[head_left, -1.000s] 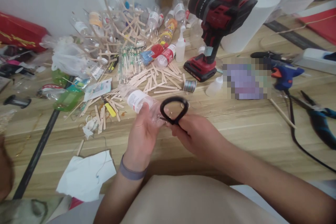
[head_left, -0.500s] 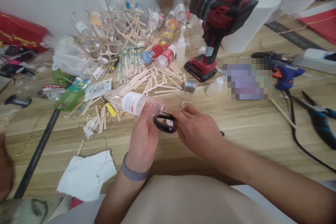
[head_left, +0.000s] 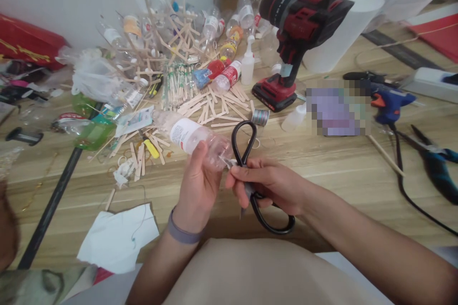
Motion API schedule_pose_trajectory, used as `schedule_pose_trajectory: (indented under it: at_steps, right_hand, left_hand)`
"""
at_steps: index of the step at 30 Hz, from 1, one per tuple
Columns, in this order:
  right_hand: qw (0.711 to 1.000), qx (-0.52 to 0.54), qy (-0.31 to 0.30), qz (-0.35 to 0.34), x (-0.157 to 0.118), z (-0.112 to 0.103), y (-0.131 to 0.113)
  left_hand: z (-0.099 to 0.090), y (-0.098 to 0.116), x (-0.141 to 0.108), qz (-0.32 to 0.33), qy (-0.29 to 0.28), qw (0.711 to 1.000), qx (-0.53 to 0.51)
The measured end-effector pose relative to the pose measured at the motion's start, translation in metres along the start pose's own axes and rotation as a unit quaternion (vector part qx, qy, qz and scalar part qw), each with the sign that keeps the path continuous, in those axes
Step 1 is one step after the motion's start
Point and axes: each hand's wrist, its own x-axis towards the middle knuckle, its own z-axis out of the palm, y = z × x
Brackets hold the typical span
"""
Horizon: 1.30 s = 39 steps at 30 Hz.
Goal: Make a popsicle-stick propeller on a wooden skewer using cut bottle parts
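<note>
My left hand (head_left: 200, 181) is closed around the lower part of a clear plastic bottle (head_left: 184, 133) with a white label. The bottle lies tilted, its base toward my right hand. In my right hand (head_left: 263, 183) is a pair of black-handled scissors (head_left: 275, 226), held near the pivot with the two handle loops spread apart. One blade tip points at the bottle's base and seems to touch it; whether it has gone through I cannot tell. A spool of coloured thread (head_left: 260, 116) stands just beyond the scissors.
Wooden sticks (head_left: 203, 109) and several plastic bottles (head_left: 229, 76) crowd the back. A red and black drill (head_left: 298, 43) stands at back right. A blue glue gun (head_left: 388, 102) and pliers (head_left: 440, 167) lie right. White paper (head_left: 118, 238) and a yellow-handled cutter (head_left: 150, 149) lie left.
My right hand has turned the scissors, so both handle loops now show, spread apart, with a blade at the bottle's base. My left hand keeps hold of the bottle, nearly unmoved.
</note>
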Motion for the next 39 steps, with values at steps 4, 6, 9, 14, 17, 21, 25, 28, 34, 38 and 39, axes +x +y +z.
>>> schedule_pose_trajectory:
  at_steps: [4, 6, 9, 14, 17, 21, 25, 28, 34, 38, 39]
  right_hand:
    - [0.999, -0.037, 0.023, -0.026, 0.001, -0.001, 0.002]
    - [0.975, -0.193, 0.069, -0.085, 0.000, -0.001, 0.002]
    - [0.830, -0.495, 0.173, -0.191, -0.002, -0.002, 0.003]
    - [0.615, -0.716, 0.202, -0.263, -0.005, -0.003, 0.011]
    - [0.610, -0.704, 0.219, -0.290, -0.007, -0.004, 0.013]
    - [0.667, -0.653, 0.233, -0.273, -0.006, -0.002, 0.012]
    - [0.680, -0.641, 0.248, -0.254, -0.004, 0.000, 0.012]
    - [0.663, -0.652, 0.257, -0.263, -0.003, -0.002, 0.014]
    - [0.596, -0.697, 0.260, -0.303, -0.004, -0.006, 0.017]
    - [0.590, -0.708, 0.257, -0.293, -0.004, -0.006, 0.017]
    - [0.592, -0.707, 0.259, -0.286, -0.004, -0.006, 0.017]
  left_hand:
    - [0.003, 0.000, 0.003, 0.072, -0.007, 0.997, -0.003]
    - [0.004, 0.002, 0.005, 0.077, -0.004, 0.997, -0.018]
    - [0.008, 0.005, 0.005, 0.091, 0.032, 0.994, -0.046]
    - [0.016, 0.011, 0.005, 0.063, 0.120, 0.988, -0.068]
    - [0.018, 0.012, 0.006, 0.057, 0.096, 0.991, -0.067]
    - [0.018, 0.011, 0.007, 0.036, 0.067, 0.994, -0.073]
    - [0.020, 0.010, 0.007, 0.026, 0.067, 0.994, -0.080]
    - [0.021, 0.009, 0.007, 0.035, 0.072, 0.992, -0.093]
    - [0.019, 0.005, 0.007, 0.058, 0.063, 0.993, -0.081]
    - [0.018, 0.004, 0.007, 0.065, 0.046, 0.994, -0.079]
    - [0.019, 0.004, 0.007, 0.063, 0.049, 0.994, -0.078]
